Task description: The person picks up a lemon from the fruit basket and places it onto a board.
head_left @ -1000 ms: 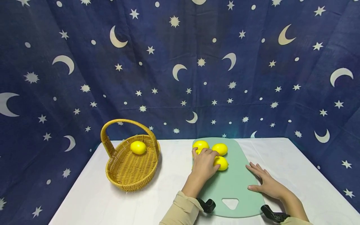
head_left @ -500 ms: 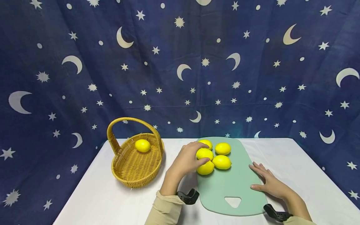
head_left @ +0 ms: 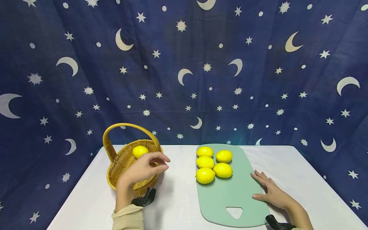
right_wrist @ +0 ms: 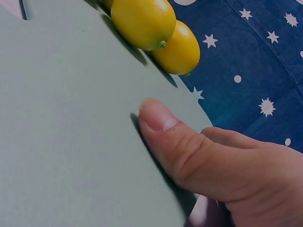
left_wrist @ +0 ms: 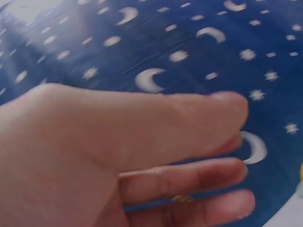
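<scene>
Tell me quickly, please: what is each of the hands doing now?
Left hand: open, holds nothing, over the basket.
Right hand: open, flat on the cutting board.

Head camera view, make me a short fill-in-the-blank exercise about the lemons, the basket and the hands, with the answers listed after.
1. The green cutting board holds ____ lemons.
2. The wicker basket holds ____ lemon.
3. The right hand rests flat on the edge of the ____.
4. The left hand, holding nothing, hovers over the ____.

Missing words: four; one; cutting board; basket
</scene>
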`<state>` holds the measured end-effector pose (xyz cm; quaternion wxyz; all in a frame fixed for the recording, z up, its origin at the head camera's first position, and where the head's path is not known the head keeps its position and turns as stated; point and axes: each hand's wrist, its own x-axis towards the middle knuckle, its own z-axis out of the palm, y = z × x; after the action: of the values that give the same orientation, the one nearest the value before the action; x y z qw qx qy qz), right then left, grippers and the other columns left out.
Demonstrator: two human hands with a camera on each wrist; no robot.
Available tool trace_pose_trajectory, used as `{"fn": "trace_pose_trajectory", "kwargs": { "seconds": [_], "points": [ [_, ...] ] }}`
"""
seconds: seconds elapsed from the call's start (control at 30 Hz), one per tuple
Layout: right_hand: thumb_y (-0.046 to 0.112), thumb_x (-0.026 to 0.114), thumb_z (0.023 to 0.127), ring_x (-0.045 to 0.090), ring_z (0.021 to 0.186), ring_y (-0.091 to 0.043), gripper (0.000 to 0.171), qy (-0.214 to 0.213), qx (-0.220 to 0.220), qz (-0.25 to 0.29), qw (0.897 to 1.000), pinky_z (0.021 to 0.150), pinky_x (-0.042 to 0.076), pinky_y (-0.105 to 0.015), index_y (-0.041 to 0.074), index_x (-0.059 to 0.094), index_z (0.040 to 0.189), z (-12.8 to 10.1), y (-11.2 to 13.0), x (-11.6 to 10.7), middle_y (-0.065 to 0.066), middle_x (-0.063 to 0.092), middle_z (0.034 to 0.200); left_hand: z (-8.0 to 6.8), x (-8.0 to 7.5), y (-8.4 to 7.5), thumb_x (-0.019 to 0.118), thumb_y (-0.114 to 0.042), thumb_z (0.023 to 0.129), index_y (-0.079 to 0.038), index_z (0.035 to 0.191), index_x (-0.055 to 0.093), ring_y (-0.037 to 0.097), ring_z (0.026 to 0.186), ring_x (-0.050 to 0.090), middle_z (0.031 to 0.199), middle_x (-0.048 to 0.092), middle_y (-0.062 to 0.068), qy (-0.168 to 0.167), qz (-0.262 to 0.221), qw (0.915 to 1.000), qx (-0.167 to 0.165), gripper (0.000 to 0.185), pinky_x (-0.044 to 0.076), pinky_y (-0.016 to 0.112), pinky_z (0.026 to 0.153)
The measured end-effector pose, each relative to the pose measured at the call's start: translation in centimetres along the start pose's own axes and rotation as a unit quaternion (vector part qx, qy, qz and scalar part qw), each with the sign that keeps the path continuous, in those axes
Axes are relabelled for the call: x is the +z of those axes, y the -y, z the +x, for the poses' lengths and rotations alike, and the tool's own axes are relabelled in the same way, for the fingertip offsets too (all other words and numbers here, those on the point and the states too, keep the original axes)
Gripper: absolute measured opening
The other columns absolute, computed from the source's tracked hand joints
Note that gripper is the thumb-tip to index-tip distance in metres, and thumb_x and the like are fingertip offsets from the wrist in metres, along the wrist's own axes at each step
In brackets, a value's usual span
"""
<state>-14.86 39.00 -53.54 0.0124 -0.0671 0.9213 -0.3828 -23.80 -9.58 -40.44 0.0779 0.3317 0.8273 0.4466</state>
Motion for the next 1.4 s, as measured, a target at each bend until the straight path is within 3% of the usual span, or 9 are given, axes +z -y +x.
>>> {"fn": "trace_pose_trajectory", "kwargs": {
  "seconds": [0.17,0.3,0.37,0.5,0.67,0.83,0.97,1.27,1.4],
  "points": [
    [0.035,0.078,0.073,0.0,0.138,-0.058,0.087,0.002,0.005,-0.009,1.0,0.108,-0.007,-0.069,-0.002,0.039,0.142,0.2,0.1,0.1,-0.034,0.015,0.152,-1.4,-2.3,3.1,0.067,-0.021,0.088,-0.01,0.111,0.065,0.021,0.097,0.063,0.107,0.066,0.008,-0.058,-0.002,0.9979,-0.027,0.026,0.052,0.026,0.083],
    [0.034,0.079,0.072,0.0,0.137,-0.058,0.087,0.001,0.005,-0.012,1.0,0.108,-0.007,-0.07,-0.002,0.039,0.141,0.1,0.0,-0.3,-0.035,0.016,0.151,-0.7,-2.6,5.8,0.066,-0.013,0.088,-0.006,0.121,0.06,0.028,0.105,0.061,0.117,0.063,0.015,-0.123,0.035,0.9899,-0.063,0.035,0.053,0.035,0.087],
    [0.034,0.078,0.072,0.001,0.136,-0.059,0.087,0.001,0.003,-0.013,1.0,0.108,-0.007,-0.07,-0.003,0.04,0.14,0.0,0.0,-0.4,-0.036,0.016,0.15,-0.3,-2.7,6.9,0.067,-0.012,0.087,-0.005,0.128,0.056,0.033,0.109,0.058,0.125,0.059,0.019,-0.138,0.061,0.9848,-0.086,0.043,0.051,0.042,0.089],
    [0.034,0.078,0.072,0.001,0.136,-0.059,0.086,0.001,0.004,-0.011,1.0,0.108,-0.008,-0.069,-0.002,0.039,0.141,-0.2,-0.4,-0.5,-0.036,0.016,0.15,0.7,-2.8,8.4,0.068,-0.009,0.085,-0.005,0.136,0.048,0.041,0.12,0.05,0.137,0.048,0.023,-0.125,0.124,0.9786,-0.107,0.055,0.043,0.053,0.098],
    [0.031,0.078,0.074,0.001,0.136,-0.06,0.085,0.004,0.002,0.0,1.0,0.108,-0.01,-0.069,-0.003,0.038,0.141,-0.8,-0.6,-0.3,-0.036,0.015,0.15,2.0,-3.0,9.7,0.065,0.002,0.081,-0.004,0.139,0.045,0.044,0.127,0.043,0.143,0.042,0.023,-0.1,0.173,0.9763,-0.083,0.061,0.038,0.058,0.103],
    [0.032,0.078,0.073,-0.001,0.135,-0.06,0.087,0.01,0.01,0.018,1.0,0.107,-0.014,-0.068,-0.004,0.037,0.141,-1.2,-0.7,-0.1,-0.036,0.013,0.15,2.4,-3.3,10.6,0.061,0.011,0.076,-0.003,0.137,0.046,0.046,0.128,0.041,0.141,0.045,0.023,-0.082,0.194,0.9743,-0.081,0.065,0.035,0.06,0.104],
    [0.034,0.077,0.073,-0.002,0.136,-0.059,0.088,0.005,0.015,0.014,1.0,0.108,-0.015,-0.067,-0.004,0.037,0.141,-1.1,-0.6,-0.2,-0.036,0.013,0.151,2.4,-3.5,10.8,0.061,0.009,0.079,-0.004,0.137,0.048,0.047,0.131,0.035,0.141,0.044,0.022,-0.072,0.201,0.9708,-0.11,0.061,0.031,0.061,0.107],
    [0.036,0.077,0.073,-0.002,0.137,-0.058,0.088,0.002,0.005,0.004,1.0,0.108,-0.013,-0.067,-0.001,0.038,0.142,-0.2,-0.3,-0.1,-0.035,0.014,0.151,1.9,-4.5,10.5,0.065,0.003,0.08,-0.004,0.133,0.055,0.045,0.124,0.04,0.131,0.047,0.025,-0.091,0.231,0.9576,-0.146,0.054,0.034,0.059,0.105],
    [0.035,0.078,0.072,-0.001,0.137,-0.057,0.088,0.002,0.01,0.002,1.0,0.108,-0.011,-0.068,-0.001,0.039,0.142,0.0,-0.3,0.0,-0.035,0.015,0.151,1.9,-4.6,10.7,0.068,-0.003,0.081,-0.005,0.134,0.054,0.042,0.119,0.044,0.126,0.049,0.024,-0.096,0.223,0.9575,-0.156,0.055,0.037,0.058,0.101]
  ]
}}
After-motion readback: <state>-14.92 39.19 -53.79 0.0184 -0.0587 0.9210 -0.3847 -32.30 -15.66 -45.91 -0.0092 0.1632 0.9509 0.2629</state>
